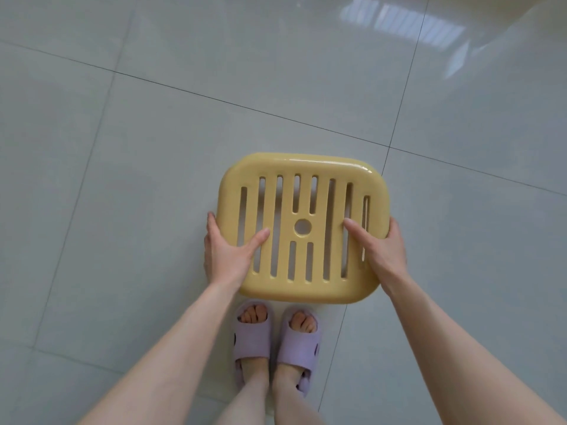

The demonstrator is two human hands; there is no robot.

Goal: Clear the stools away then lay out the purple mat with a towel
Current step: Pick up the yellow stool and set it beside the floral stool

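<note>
While both feet stand below, left hand and right hand grip the stool.

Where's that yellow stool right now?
In the head view the yellow stool is just right of centre, gripped between the left hand and right hand, just ahead of the lilac slippers.

Glossy pale grey-green tiled floor: large square tiles, thin dark grout lines running diagonally. Bright window reflection on the tiles at top right. Yellow plastic slotted stool seen from above, legs hidden under the seat, cannot tell if it stands on the tiles. Two grout lines cross just beyond its far right corner. Pair of lilac foam slippers flat on the floor, worn, side by side, toes just beside the stool's near edge
</note>
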